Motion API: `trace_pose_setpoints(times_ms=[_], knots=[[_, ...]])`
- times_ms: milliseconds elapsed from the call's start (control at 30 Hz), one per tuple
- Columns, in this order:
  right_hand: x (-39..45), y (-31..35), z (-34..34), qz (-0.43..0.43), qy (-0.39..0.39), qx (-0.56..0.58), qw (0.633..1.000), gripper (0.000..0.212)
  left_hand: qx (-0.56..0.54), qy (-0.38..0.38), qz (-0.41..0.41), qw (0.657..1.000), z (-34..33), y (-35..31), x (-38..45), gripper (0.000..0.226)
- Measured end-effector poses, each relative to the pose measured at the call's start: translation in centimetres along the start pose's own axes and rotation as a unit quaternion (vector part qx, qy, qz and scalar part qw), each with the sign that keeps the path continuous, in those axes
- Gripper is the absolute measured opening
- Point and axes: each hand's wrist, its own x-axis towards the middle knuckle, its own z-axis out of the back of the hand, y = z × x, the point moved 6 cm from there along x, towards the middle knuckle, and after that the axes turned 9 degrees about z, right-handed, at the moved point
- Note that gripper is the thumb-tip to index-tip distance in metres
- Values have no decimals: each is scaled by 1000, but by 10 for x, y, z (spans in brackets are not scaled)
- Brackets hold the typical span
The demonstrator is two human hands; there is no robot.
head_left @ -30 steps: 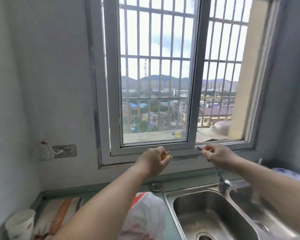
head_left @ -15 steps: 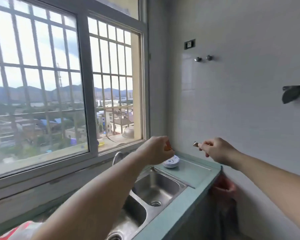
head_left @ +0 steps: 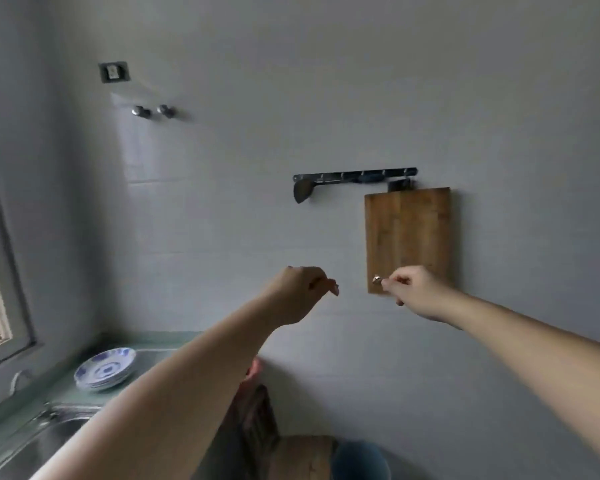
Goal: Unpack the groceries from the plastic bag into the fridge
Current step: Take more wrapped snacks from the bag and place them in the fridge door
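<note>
While the right hand [head_left: 411,292] pinches a small metallic item [head_left: 377,280] ready for carrying, the left hand [head_left: 300,294] beside it curls, contents unclear.

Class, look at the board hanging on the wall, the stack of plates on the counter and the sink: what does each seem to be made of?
Board: wood, perhaps bamboo; brown glued strips, matte. Plates: likely glazed ceramic; white with blue pattern. Sink: probably stainless steel; grey, reflective sheen.
</note>
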Motion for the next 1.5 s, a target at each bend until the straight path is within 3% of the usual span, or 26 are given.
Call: trace_pose_setpoints(times_ms=[167, 333, 633, 900, 1233, 1500], knots=[[-12, -45, 70, -61, -95, -87, 990, 29, -9, 41, -93, 995, -57, -43, 71, 36], [-45, -77, 126, -162, -185, -169, 954, 34, -57, 123, -162, 977, -108, -96, 121, 32], [-151, -117, 222, -303, -265, -229, 886, 41, -123, 217, -330, 910, -190, -245, 103, 17], [-223, -140, 294, -318, -292, -268, 861, 28, -135, 195, -457, 857, -225, -379, 76, 22], [-317, -175, 362, -390, -342, -313, 796, 25, -168, 224, -517, 809, -285, -505, 34, 33], [-343, -219, 409, -454, -329, -351, 750, 16, -213, 252, -556, 763, -353, -582, 52, 17]])
